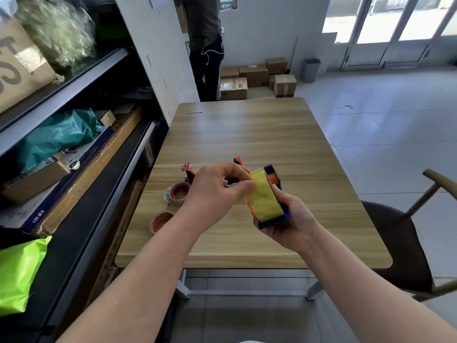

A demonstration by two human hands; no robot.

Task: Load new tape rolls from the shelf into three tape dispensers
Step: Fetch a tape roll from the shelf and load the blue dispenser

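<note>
My right hand (289, 219) grips a blue tape dispenser (274, 219) above the wooden table (247, 134). A yellowish clear tape roll (265, 201) with an orange core sits in it. My left hand (217, 189) pinches the roll's edge with thumb and fingers at its upper left. Behind my left hand lie two red dispensers: one (188, 170) to the left, another (238, 160) mostly hidden. Two clear tape rolls with red cores rest on the table: one (178, 193) by my left wrist, one (160, 221) nearer the front left.
A dark metal shelf (81, 100) with boxes, a teal bag and a bright green bag (19, 273) runs along the left. A chair (405, 233) stands at the table's right. A person (206, 45) stands beyond the far edge, near stacked cartons (254, 78) and a grey bin (311, 70).
</note>
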